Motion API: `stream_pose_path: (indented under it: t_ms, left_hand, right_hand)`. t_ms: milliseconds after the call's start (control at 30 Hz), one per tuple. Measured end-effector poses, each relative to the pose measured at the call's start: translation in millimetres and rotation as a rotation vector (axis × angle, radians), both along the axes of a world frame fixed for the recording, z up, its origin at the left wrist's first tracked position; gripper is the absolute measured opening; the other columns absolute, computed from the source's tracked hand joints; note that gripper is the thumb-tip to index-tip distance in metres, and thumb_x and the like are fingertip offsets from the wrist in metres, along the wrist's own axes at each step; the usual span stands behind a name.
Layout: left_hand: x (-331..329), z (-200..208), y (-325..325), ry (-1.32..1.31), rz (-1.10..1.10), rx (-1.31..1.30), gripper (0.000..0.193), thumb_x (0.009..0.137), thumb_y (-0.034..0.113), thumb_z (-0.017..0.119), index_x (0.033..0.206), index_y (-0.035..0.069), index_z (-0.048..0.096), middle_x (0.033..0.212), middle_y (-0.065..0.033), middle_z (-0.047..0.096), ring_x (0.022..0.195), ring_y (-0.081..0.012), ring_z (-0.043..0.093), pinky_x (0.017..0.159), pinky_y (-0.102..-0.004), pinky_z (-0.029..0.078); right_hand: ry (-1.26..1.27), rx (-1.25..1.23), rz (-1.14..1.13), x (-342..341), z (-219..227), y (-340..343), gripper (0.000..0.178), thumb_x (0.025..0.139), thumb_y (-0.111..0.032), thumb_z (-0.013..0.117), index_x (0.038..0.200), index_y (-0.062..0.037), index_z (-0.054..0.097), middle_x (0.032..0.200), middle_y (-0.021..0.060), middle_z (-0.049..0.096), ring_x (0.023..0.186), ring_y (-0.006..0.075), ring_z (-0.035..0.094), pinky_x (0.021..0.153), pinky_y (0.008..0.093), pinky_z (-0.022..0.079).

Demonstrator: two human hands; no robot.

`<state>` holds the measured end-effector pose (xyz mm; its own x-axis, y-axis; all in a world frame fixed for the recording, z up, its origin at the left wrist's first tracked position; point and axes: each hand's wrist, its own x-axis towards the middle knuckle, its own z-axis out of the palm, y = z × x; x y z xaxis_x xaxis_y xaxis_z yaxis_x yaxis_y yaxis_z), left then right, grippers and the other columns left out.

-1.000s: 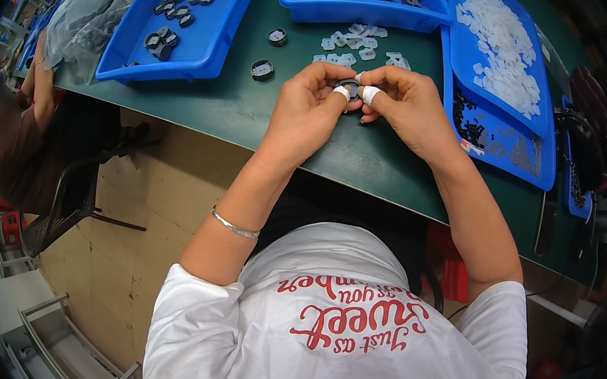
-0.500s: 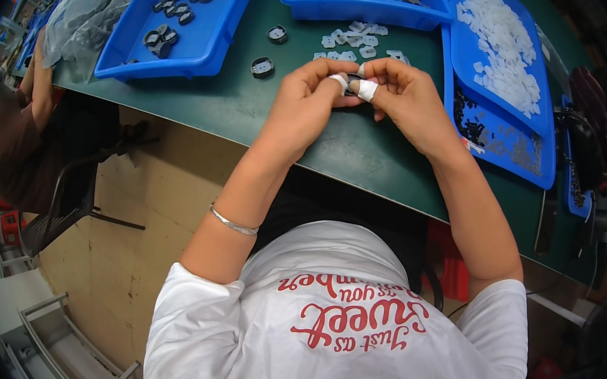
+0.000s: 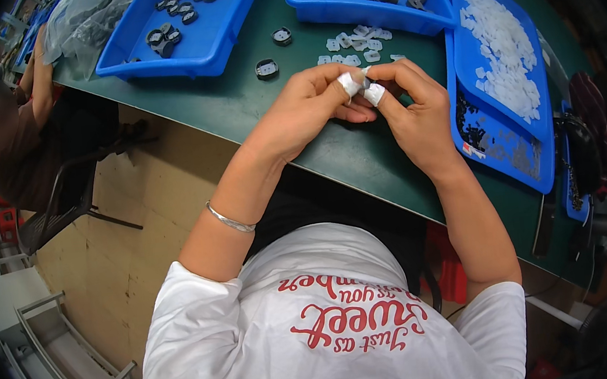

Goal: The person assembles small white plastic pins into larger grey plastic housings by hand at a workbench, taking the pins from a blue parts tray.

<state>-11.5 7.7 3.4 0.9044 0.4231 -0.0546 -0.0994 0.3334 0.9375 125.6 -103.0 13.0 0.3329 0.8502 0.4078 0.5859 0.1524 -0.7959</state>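
Note:
My left hand (image 3: pixel 313 101) and my right hand (image 3: pixel 412 100) meet above the near part of the green table, thumbs and forefingers pinched together. Between them is a small round black part (image 3: pixel 366 84), mostly covered by the fingers. White tape wraps both thumbs. Two black round housings, one (image 3: pixel 266 68) just beyond my left hand and another (image 3: pixel 281 36) farther back, lie on the table with pale inserts showing. Several flat white plastic pieces (image 3: pixel 371 45) are scattered beyond my fingertips.
At the back left, a blue tray (image 3: pixel 210 40) holds several black housings; another blue tray (image 3: pixel 374 12) is heaped with black rings. To the right, a blue tray (image 3: pixel 462 69) of white pieces rests over one (image 3: pixel 488 148) with small dark parts. A person (image 3: pixel 10 139) sits at left.
Both hands have shifted slightly right and turned. The black part, plainer between my thumbs before, is now largely covered by the fingers.

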Motion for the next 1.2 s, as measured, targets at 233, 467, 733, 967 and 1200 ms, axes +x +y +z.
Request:
stream_pose_path:
  t_ms: [233, 467, 733, 967, 1200]
  left_hand:
    - [-1, -12, -19, -0.032, 0.349, 0.325, 0.027, 0.080, -0.002, 0.066, 0.107, -0.003, 0.060, 0.099, -0.0081, 0.063, 0.079, -0.0141, 0.062, 0.070, -0.0246, 0.052]
    - [-1, -7, -22, -0.012, 0.386, 0.794, 0.031, 0.075, -0.007, 0.065, 0.105, -0.003, 0.061, 0.096, -0.0088, 0.059, 0.084, -0.0168, 0.064, 0.072, -0.0268, 0.052]
    - [-6, -9, -26, -0.034, 0.459, 0.936, 0.033, 0.071, -0.007, 0.065, 0.103, -0.003, 0.061, 0.092, -0.0116, 0.059, 0.077, -0.0208, 0.063, 0.070, -0.0293, 0.051]
    - [-11, -7, -23, 0.019, 0.403, 1.110, 0.033, 0.071, -0.005, 0.067, 0.102, 0.000, 0.062, 0.095, -0.0118, 0.061, 0.084, -0.0265, 0.060, 0.073, -0.0336, 0.049]
    - [-27, 6, 44, 0.246, 0.678, 1.568, 0.033, 0.076, 0.002, 0.064, 0.109, 0.000, 0.061, 0.108, -0.0163, 0.060, 0.105, -0.0332, 0.054, 0.090, -0.0396, 0.045]
  right_hand:
    - [0.715, -0.204, 0.133, 10, 7, 3, 0.033, 0.090, -0.008, 0.061, 0.120, 0.0015, 0.053, 0.095, 0.0068, 0.063, 0.084, 0.0110, 0.061, 0.079, 0.0235, 0.048]
    - [0.775, -0.247, 0.172, 12, 3, 3, 0.023, 0.090, -0.007, 0.059, 0.110, 0.0029, 0.055, 0.093, 0.0089, 0.065, 0.084, 0.0126, 0.061, 0.079, 0.0256, 0.048]
    - [0.750, -0.255, 0.199, 8, 3, 4, 0.022, 0.088, -0.005, 0.062, 0.107, 0.0029, 0.056, 0.091, 0.0068, 0.064, 0.082, 0.0101, 0.060, 0.077, 0.0227, 0.047]
    - [0.543, -0.309, 0.142, 4, 3, 0, 0.025, 0.086, -0.002, 0.062, 0.108, 0.0037, 0.054, 0.091, 0.0066, 0.064, 0.083, 0.0094, 0.060, 0.078, 0.0224, 0.047]
    - [0.475, -0.164, 0.036, 6, -5, 7, 0.024, 0.087, -0.006, 0.063, 0.110, 0.0011, 0.056, 0.092, 0.0040, 0.062, 0.086, 0.0089, 0.058, 0.078, 0.0222, 0.046]
